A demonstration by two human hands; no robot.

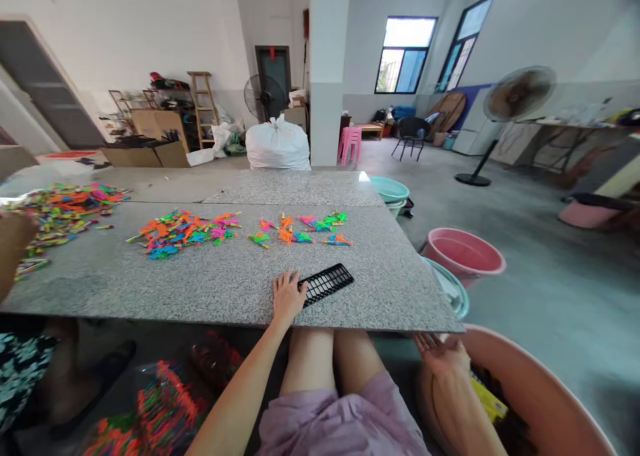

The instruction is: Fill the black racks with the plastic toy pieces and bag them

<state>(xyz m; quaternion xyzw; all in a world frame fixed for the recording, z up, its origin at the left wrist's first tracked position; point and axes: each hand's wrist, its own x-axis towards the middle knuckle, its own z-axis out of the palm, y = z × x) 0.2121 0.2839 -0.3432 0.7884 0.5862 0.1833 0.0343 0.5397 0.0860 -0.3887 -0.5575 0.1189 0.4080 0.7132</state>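
A black slatted plastic rack (327, 284) lies at a slant on the speckled grey table near its front edge. My left hand (289, 297) rests flat at its left end, fingers stretched out on the tabletop and the thumb touching the rack's corner. My right hand (445, 357) is below the table's right front corner, above a large pink tub; its palm is turned up, its fingers are extended and I see nothing in it. Beyond the rack lies a loose group of small colourful plastic pieces (286, 231) with striped sticks. A larger heap of the same pieces (183, 233) is further left.
The large pink tub (540, 369) holds dark pieces and something yellow. Another pink tub (465, 253) and a teal basin (389, 189) stand along the table's right side. Another person's arm (15, 249) reaches in at left, by a big pile (75, 209). Bagged pieces (165, 403) lie below.
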